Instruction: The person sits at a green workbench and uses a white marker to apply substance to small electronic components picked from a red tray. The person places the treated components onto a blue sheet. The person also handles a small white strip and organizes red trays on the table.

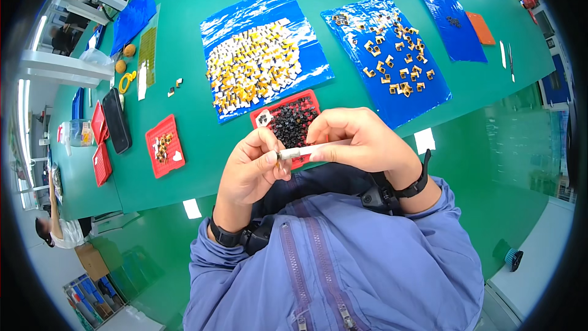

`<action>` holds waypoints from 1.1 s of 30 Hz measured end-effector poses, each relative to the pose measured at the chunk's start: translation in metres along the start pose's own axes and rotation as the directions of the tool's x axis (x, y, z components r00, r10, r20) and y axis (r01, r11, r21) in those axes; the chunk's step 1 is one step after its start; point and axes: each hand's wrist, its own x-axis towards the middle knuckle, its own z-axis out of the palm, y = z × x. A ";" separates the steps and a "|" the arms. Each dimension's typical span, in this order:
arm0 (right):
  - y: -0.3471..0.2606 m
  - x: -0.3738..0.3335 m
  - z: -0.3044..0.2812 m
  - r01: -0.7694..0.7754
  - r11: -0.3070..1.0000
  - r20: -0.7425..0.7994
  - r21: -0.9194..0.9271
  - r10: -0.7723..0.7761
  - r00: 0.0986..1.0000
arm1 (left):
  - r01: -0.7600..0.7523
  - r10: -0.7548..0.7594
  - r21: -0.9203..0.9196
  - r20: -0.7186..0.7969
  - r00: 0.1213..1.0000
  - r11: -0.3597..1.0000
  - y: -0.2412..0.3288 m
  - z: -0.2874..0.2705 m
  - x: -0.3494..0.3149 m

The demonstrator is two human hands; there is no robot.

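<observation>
My right hand [367,144] grips a slim white pen-like tool [294,152] between thumb and fingers, its tip toward the left. At that tip, my left hand [252,168] pinches a small dark and gold-coloured part [279,155]; its exact kind is too small to make out. Both hands are over the near side of a red tray [254,121] heaped with small black parts [294,119]. A whitish piece with a dark centre [264,117] lies at the tray's left corner. My fingers partly hide the tray.
Behind the tray, a blue sheet [245,9] bears many white-and-gold pieces [257,64]. Another blue sheet [392,107] at right holds scattered gold-coloured pieces [404,73]. A red tray [174,168] with a few parts, a black case [116,121] and yellow scissors [127,81] lie left.
</observation>
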 end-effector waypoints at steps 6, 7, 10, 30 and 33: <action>0.006 0.003 0.000 0.143 0.988 -0.032 -0.063 -0.145 0.989 | 0.020 -0.020 0.024 -0.011 1.000 1.000 0.001 -0.001 0.001; 0.003 0.003 -0.002 0.057 0.997 0.014 -0.051 -0.057 0.998 | 0.019 -0.019 0.024 -0.008 1.000 1.000 0.000 -0.001 0.001; -0.004 0.003 -0.005 -0.024 0.998 0.069 -0.063 0.029 0.997 | 0.014 -0.013 0.026 -0.009 1.000 1.000 0.002 0.000 0.000; 0.002 0.003 -0.006 0.044 0.937 -0.099 -0.347 -0.083 0.992 | 0.007 0.044 0.330 -0.147 0.988 0.944 0.011 0.002 -0.004; 0.002 0.000 -0.003 0.121 0.930 -0.154 -0.348 -0.184 0.971 | -0.087 0.235 0.593 -0.176 0.956 0.800 0.011 0.008 -0.007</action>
